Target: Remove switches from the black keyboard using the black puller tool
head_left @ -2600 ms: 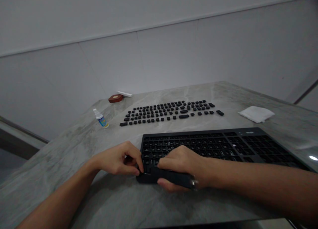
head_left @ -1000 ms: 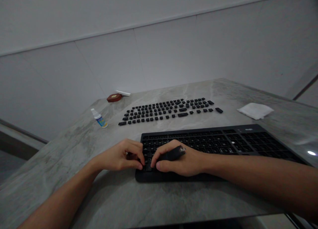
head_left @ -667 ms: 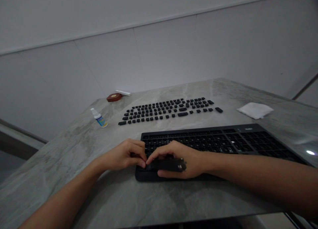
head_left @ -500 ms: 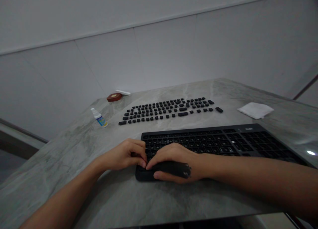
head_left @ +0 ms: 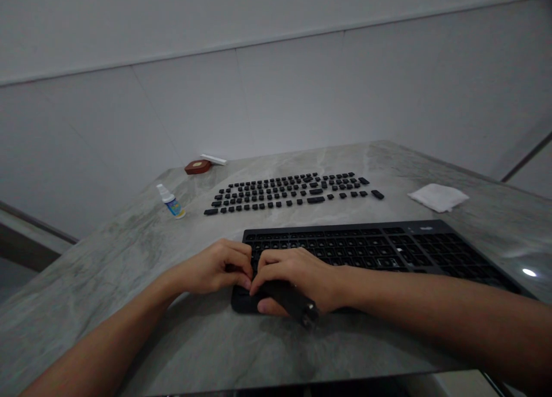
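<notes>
In the head view, the black keyboard (head_left: 340,243) lies on the grey marbled table (head_left: 194,351) just in front of the person, its far rows showing bare key sockets. Over at its near left corner I see the left hand (head_left: 218,268) with fingers curled and thumb against the corner; whether it pinches anything, I can't tell. The right hand (head_left: 297,273) is closed around a dark tool handle (head_left: 291,299), its metal end pointing back toward the person, and its index fingertip sits right beside the left thumb. Beyond the keyboard, loose keycaps (head_left: 316,191) lie in rows, with a spray bottle (head_left: 173,205) upright to their left and a white cloth (head_left: 437,197) off to the right.
</notes>
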